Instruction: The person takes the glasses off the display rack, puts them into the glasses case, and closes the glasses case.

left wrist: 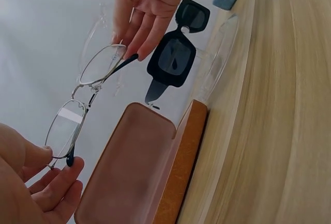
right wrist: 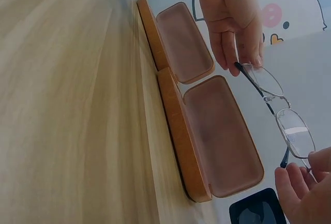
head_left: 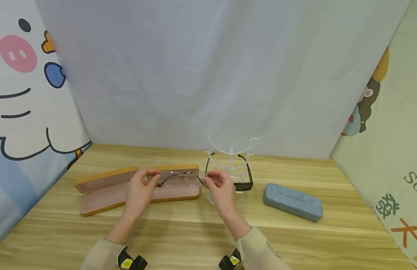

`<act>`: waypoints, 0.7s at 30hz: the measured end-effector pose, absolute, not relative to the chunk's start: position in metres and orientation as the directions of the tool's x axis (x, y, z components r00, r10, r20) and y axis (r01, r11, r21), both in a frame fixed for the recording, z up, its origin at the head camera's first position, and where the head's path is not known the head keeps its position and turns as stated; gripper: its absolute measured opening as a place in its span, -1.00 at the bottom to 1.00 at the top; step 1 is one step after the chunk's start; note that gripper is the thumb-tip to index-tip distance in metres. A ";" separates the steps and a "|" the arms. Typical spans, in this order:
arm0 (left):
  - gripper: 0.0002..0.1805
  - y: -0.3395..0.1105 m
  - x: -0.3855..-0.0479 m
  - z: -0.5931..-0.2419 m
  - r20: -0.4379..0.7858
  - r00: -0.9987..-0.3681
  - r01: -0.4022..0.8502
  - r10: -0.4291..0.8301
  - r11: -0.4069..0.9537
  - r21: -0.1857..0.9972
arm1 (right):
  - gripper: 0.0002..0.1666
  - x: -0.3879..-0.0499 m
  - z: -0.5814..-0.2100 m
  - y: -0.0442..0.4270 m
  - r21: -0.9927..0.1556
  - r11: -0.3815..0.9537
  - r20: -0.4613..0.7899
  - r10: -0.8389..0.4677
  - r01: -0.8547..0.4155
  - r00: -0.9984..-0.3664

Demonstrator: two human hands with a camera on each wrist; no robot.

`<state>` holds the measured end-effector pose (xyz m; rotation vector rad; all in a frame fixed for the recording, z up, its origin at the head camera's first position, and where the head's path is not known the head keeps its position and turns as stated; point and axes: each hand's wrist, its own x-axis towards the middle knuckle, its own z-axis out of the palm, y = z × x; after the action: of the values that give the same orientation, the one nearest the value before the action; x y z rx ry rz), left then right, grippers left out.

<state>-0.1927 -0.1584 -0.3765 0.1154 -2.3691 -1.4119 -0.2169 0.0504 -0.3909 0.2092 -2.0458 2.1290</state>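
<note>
A pair of thin metal-rimmed eyeglasses [left wrist: 103,68] with dark temple tips is held up in front of me between both hands. My left hand [head_left: 139,192] pinches one end of the frame between thumb and fingers, and my right hand [head_left: 223,192] pinches the other end. Folded temples show behind the lenses in the wrist views. Below and behind the eyeglasses lie two orange glasses cases with pink lining, a left case [head_left: 105,199] and a right case [head_left: 178,192], both open with nothing visible inside.
Behind my right hand stands a clear plastic display stand [head_left: 230,162] holding black sunglasses [head_left: 244,186]. A closed blue glasses case [head_left: 292,201] lies on the wooden table [head_left: 181,236] at the right. A pale cloth backdrop [head_left: 195,75] rises behind the table, with printed panels on both sides.
</note>
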 end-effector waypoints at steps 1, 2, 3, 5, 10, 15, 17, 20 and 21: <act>-0.82 -0.159 -0.193 -0.377 0.273 -0.926 0.117 -0.261 0.490 0.864 | -0.73 -0.217 -0.391 0.049 -0.974 -0.039 0.223 0.031 -0.225 -0.974; -0.81 -0.161 -0.194 -0.378 0.272 -0.926 0.114 -0.262 0.491 0.863 | -0.73 -0.218 -0.392 0.048 -0.975 -0.037 0.220 0.029 -0.221 -0.975; -0.81 -0.162 -0.196 -0.378 0.269 -0.926 0.111 -0.264 0.490 0.864 | -0.73 -0.218 -0.392 0.047 -0.974 -0.034 0.221 0.025 -0.222 -0.975; -0.81 -0.164 -0.198 -0.379 0.267 -0.924 0.104 -0.273 0.493 0.864 | -0.72 -0.219 -0.393 0.045 -0.976 -0.013 0.218 0.019 -0.218 -0.976; -0.82 -0.168 -0.201 -0.383 0.245 -0.923 0.070 -0.297 0.497 0.865 | -0.73 -0.221 -0.398 0.039 -0.974 0.067 0.220 0.021 -0.218 -0.975; -0.82 -0.171 -0.201 -0.386 0.217 -0.926 0.034 -0.310 0.503 0.864 | -0.72 -0.219 -0.401 0.035 -0.965 0.134 0.228 0.009 -0.225 -0.974; -0.82 -0.172 -0.201 -0.387 0.209 -0.924 0.016 -0.320 0.515 0.857 | -0.70 -0.218 -0.402 0.034 -0.962 0.142 0.233 -0.015 -0.232 -0.972; -0.83 -0.173 -0.200 -0.389 0.206 -0.919 -0.005 -0.336 0.533 0.846 | -0.67 -0.217 -0.405 0.032 -0.960 0.152 0.231 -0.054 -0.237 -0.971; -0.83 -0.173 -0.199 -0.390 0.201 -0.918 -0.016 -0.342 0.539 0.842 | -0.65 -0.216 -0.406 0.031 -0.958 0.164 0.227 -0.063 -0.235 -0.972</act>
<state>-0.1995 -0.1733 -0.3904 0.2952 -2.4378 -1.3287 -0.2161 0.0312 -0.4059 0.2952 -2.2907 1.9260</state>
